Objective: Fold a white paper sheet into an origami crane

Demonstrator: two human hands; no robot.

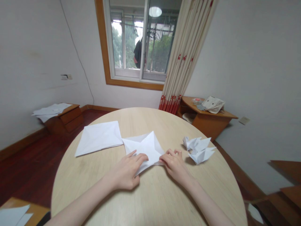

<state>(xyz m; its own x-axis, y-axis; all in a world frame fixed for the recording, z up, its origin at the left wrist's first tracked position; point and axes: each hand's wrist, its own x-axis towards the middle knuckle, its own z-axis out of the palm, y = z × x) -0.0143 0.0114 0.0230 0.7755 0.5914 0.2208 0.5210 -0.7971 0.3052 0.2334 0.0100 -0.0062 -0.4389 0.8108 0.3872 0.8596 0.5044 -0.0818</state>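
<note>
A partly folded white paper (145,146) lies in the middle of the round wooden table (150,191). My left hand (127,171) rests on its near left corner, fingers bent and pressing the paper down. My right hand (175,163) pinches the paper's near right edge with curled fingers. A flat creased white sheet (98,137) lies to the left of the folded paper. Finished folded paper figures (199,149) sit to the right of my right hand, apart from it.
A low wooden cabinet (64,117) with papers on top stands at the left wall. A corner table (207,117) with a bag and small items is behind on the right, beside a curtain (185,59) and window. Loose paper (13,215) lies at the bottom left.
</note>
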